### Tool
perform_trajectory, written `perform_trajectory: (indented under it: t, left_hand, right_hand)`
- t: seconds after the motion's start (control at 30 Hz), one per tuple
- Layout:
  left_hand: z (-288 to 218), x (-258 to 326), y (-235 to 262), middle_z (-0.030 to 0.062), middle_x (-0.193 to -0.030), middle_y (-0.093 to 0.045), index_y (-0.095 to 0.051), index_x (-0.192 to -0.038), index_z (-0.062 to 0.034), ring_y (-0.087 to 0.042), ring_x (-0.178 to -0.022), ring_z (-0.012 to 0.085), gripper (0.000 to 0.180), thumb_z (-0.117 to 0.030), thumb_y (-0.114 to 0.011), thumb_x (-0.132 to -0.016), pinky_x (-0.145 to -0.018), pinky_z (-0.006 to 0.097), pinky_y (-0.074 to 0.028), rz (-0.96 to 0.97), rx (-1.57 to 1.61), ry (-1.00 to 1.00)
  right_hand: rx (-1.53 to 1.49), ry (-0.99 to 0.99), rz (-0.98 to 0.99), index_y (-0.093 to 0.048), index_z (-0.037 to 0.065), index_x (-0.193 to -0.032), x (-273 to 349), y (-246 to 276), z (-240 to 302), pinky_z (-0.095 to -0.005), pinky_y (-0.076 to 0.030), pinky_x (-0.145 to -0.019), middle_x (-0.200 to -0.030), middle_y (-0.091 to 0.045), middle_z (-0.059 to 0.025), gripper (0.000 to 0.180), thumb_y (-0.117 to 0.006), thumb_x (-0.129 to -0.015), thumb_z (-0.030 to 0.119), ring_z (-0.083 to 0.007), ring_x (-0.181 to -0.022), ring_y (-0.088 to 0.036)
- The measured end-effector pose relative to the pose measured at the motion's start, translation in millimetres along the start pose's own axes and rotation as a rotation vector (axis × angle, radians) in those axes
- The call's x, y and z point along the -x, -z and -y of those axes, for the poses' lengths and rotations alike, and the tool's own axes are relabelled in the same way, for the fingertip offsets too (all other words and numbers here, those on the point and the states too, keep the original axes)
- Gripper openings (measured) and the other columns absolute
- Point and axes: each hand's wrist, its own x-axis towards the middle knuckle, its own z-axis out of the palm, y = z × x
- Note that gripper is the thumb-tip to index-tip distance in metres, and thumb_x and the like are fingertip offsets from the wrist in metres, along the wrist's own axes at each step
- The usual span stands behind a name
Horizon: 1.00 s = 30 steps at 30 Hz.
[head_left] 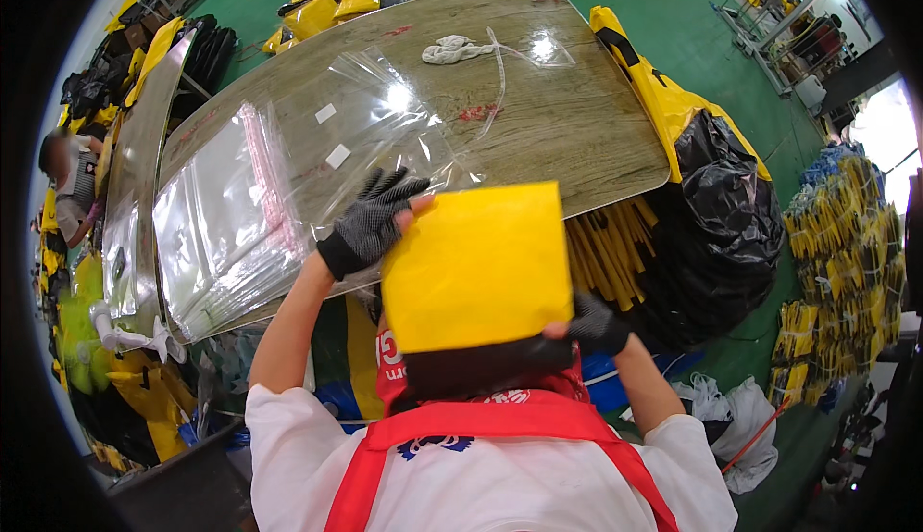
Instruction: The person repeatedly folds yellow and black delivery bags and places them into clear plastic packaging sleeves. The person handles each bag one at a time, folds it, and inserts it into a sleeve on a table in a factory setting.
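Left hand (370, 224) in a dark glove, fingers spread, thumb pinching the top-left corner of the folded yellow cloth (478, 268). Right hand (596, 325) grips its lower-right corner, fingers closed. The cloth hangs between them, at the near table (577, 119) edge, beside clear plastic bags (240, 205).

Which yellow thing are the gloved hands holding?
The flat folded yellow piece, held between the left hand and the right hand. The other yellow items lie untouched: a bundle under the table edge and stacks on the floor.
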Motion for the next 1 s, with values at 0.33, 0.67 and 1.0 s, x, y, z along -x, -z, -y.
perform_trajectory:
  t: [0.33, 0.67, 1.0]
  left_hand:
    - [-38.2, 27.6, 8.4, 0.0157, -0.128, -0.049, -0.041, -0.133, -0.009, -0.04, -0.126, 0.0327, 0.053, -0.009, -0.055, -0.082, -0.11, 0.044, -0.023, 0.002, -0.177, 0.017]
    - [-37.3, 56.7, -15.1, 0.0148, -0.127, -0.051, -0.052, -0.121, -0.0056, -0.042, -0.123, 0.0366, 0.047, -0.019, -0.064, -0.078, -0.109, 0.05, -0.021, -0.313, -0.324, 0.16]
    - [-43.4, 60.9, -24.3, 0.0167, -0.125, -0.053, -0.057, -0.117, -0.007, -0.04, -0.125, 0.0377, 0.036, -0.013, -0.061, -0.081, -0.104, 0.044, -0.032, -0.399, -0.257, 0.232]
  right_hand:
    - [0.583, 0.534, -0.216, -0.064, 0.003, -0.093, -137.4, 7.2, 124.6, -0.0325, -0.048, -0.074, -0.084, -0.066, -0.0121, 0.037, -0.063, -0.081, 0.038, -0.0224, -0.077, -0.062]
    - [0.448, 0.266, 0.139, -0.064, 0.005, -0.09, -158.9, 30.2, 119.1, -0.0279, -0.044, -0.073, -0.081, -0.06, -0.0029, 0.026, -0.061, -0.083, 0.031, -0.0124, -0.078, -0.054]
    - [0.856, 0.458, -0.429, -0.057, 0.0, -0.067, -122.5, 6.4, 58.9, -0.0365, -0.041, -0.052, -0.058, -0.055, -0.0159, 0.04, -0.064, -0.08, 0.037, -0.0255, -0.053, -0.055]
